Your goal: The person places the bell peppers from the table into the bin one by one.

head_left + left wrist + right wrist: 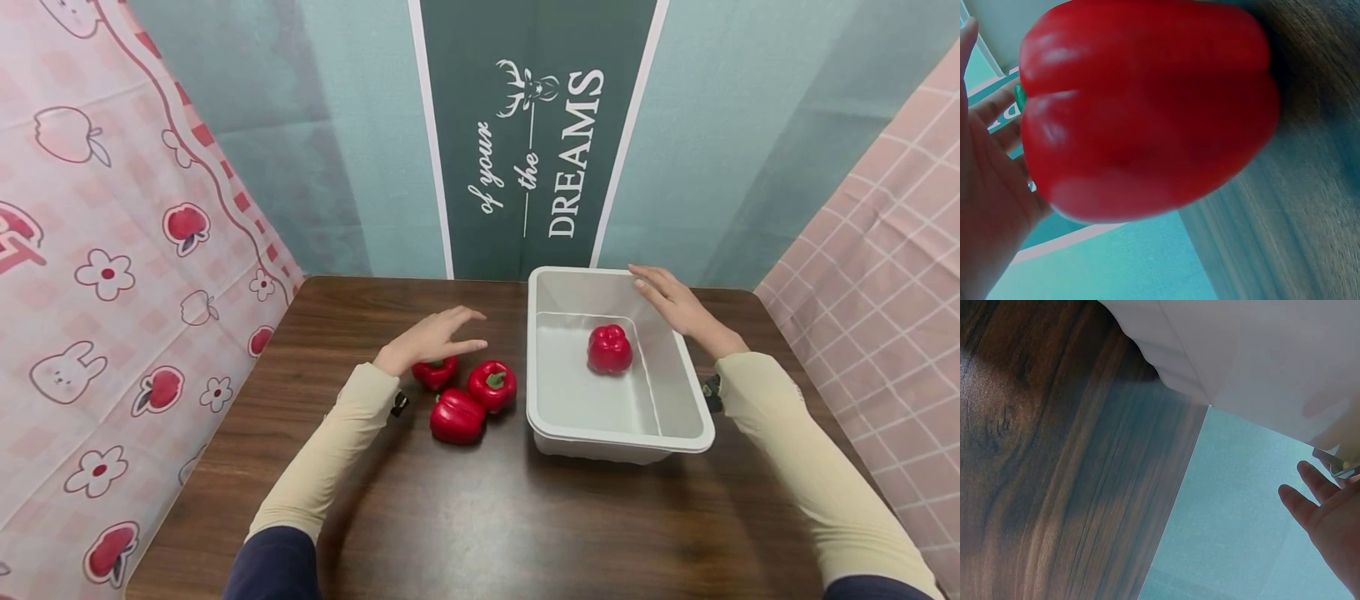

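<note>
A white plastic bin (622, 437) stands on the table with one red bell pepper (609, 350) inside. To its left, three more red bell peppers lie close together: a rear one (435, 375), one with its green stem up (492, 386) and a front one (457, 417). My left hand (431, 337) hovers over the rear pepper, partly hiding it, with fingers extended and nothing held. A large red pepper (1147, 112) fills much of the left wrist view, in front of the hand. Along the bin's right rim lies my right hand (675, 307), fingers fairly straight and touching the rim.
The dark wooden table (420, 517) ends at a teal cloth backdrop (375, 167) with printed lettering. A patterned pink cloth (112, 333) hangs at the left, and a pink checked cloth (885, 292) at the right.
</note>
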`<state>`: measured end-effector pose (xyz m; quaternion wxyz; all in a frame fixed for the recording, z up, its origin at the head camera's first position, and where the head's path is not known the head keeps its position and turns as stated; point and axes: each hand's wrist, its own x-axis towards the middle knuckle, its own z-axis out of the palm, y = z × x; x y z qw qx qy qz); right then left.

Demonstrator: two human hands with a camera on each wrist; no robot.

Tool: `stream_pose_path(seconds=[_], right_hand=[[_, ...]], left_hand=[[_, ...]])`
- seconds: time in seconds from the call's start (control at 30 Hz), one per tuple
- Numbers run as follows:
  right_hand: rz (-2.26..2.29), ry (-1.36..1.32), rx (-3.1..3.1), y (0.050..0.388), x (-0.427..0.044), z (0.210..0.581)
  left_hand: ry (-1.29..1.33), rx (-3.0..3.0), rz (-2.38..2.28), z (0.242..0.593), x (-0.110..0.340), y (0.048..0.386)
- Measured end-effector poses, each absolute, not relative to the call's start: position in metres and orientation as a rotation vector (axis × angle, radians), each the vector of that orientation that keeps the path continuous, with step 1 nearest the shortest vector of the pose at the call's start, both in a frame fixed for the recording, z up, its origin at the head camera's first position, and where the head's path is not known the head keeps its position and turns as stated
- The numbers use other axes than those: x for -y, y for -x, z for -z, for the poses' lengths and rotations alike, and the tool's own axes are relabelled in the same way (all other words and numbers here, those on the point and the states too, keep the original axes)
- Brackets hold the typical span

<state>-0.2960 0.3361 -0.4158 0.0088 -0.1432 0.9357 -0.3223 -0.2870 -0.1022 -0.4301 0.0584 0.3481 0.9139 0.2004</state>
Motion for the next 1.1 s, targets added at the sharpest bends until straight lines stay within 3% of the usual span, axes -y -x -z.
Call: stream_pose_path(seconds=[1.1], right_hand=[[1.028, 0.448, -2.919, 0.296, -0.335, 0.415]], left_hand=[[-0.975, -2.732, -0.568, 0.442, 0.113, 0.281]])
